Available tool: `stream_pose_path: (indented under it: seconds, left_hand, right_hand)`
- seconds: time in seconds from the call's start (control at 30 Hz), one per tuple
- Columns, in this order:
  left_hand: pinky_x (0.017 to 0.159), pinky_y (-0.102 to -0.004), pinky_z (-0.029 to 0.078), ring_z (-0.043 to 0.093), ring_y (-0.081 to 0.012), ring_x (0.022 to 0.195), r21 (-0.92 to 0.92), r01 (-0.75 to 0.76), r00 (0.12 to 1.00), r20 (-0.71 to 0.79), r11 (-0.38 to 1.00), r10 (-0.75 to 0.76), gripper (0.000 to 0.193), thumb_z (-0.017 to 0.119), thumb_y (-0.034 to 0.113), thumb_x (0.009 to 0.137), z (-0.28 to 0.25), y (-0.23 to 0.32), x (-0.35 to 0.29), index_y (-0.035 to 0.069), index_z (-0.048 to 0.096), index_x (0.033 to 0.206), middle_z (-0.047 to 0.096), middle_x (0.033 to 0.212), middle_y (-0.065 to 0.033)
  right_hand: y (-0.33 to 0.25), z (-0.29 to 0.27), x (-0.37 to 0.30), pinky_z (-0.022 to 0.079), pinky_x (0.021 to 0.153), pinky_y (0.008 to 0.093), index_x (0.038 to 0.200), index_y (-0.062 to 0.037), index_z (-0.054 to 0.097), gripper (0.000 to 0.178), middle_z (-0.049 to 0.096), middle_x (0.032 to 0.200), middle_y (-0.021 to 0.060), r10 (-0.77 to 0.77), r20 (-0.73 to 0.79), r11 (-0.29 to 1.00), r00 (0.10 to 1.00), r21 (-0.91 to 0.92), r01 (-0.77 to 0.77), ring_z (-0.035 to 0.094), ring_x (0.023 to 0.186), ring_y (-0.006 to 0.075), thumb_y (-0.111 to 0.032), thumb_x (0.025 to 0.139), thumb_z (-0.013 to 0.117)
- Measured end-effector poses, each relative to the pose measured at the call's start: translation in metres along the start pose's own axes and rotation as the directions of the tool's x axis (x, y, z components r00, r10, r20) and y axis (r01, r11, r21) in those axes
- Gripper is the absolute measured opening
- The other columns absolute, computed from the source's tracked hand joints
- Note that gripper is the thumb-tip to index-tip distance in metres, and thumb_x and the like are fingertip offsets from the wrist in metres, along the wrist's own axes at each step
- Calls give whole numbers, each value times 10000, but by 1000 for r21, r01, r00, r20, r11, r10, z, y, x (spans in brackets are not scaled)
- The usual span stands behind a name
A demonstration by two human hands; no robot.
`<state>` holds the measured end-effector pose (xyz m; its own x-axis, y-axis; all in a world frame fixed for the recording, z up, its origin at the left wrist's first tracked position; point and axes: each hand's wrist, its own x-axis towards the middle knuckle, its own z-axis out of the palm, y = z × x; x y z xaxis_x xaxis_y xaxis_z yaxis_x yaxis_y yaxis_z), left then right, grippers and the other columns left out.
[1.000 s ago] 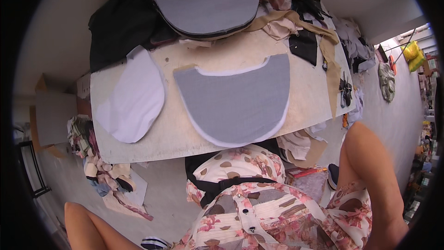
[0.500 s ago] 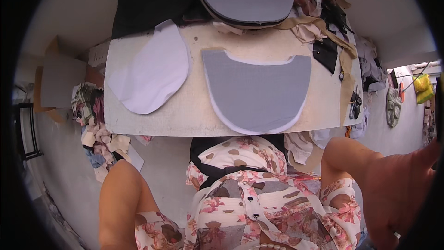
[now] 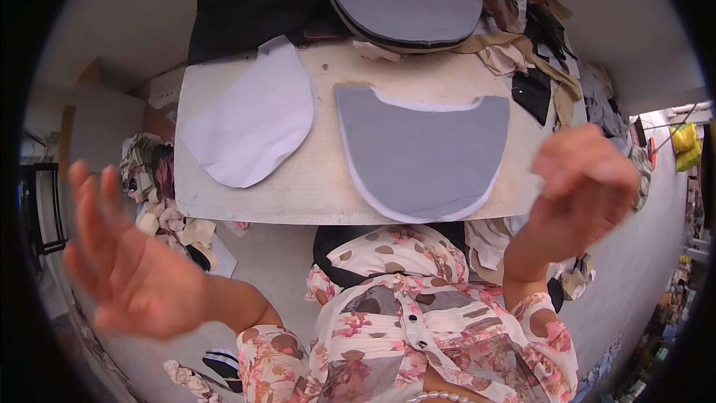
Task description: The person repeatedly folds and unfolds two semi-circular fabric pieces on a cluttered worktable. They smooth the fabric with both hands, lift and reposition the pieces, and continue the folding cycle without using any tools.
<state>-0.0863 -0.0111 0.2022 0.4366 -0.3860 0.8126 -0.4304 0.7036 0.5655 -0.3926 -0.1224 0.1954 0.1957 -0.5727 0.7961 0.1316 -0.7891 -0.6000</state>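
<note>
My left hand is raised at the left, off the table, with its fingers spread and nothing in it. My right hand is up over the table's right front corner, its fingers bent and smeared by motion; no held thing shows. Between the hands, on the table, lies a grey half-round panel with a white rim and a notched far edge. To its left is a white rounded cloth or paper piece, its narrow end pointing away. Neither hand touches these pieces.
A stack of grey half-round panels sits at the table's far edge, beside black fabric. Scraps and a tan strip line the right side. Cloth offcuts are heaped left of the white table.
My left hand has come up into view at the left. My right hand has moved inward and up from the right rim. The view has shifted slightly; the pieces lie as before.
</note>
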Motion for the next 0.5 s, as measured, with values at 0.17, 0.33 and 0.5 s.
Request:
stream_pose_path:
  seconds: [0.17,0.33,0.5]
  left_hand:
    - [952,-338,436,609,-206,1072,265,532,846,-202,804,-494,271,506,188,974,-49,-93,-44,-22,614,1108,658,1115,-149]
    - [882,-252,433,599,-117,984,274,666,735,-397,694,-549,239,591,166,945,-95,-135,-89,-12,624,1101,668,1069,-86]
    - [900,-297,435,559,-203,1107,573,569,814,-289,590,-504,279,609,69,861,-109,-150,-98,38,635,1138,639,1142,-82]
  right_hand:
    - [65,110,-22,453,606,289,840,-32,659,42,652,742,70,486,311,874,817,-151,-462,597,676,181,-37,802,676]
    - [127,217,-59,477,680,371,859,-31,647,197,629,795,98,372,583,927,723,-274,-256,589,805,264,-140,733,752]
    - [142,264,-66,481,700,388,953,-59,626,340,584,899,91,328,646,910,689,-411,-48,558,899,280,-200,687,783]
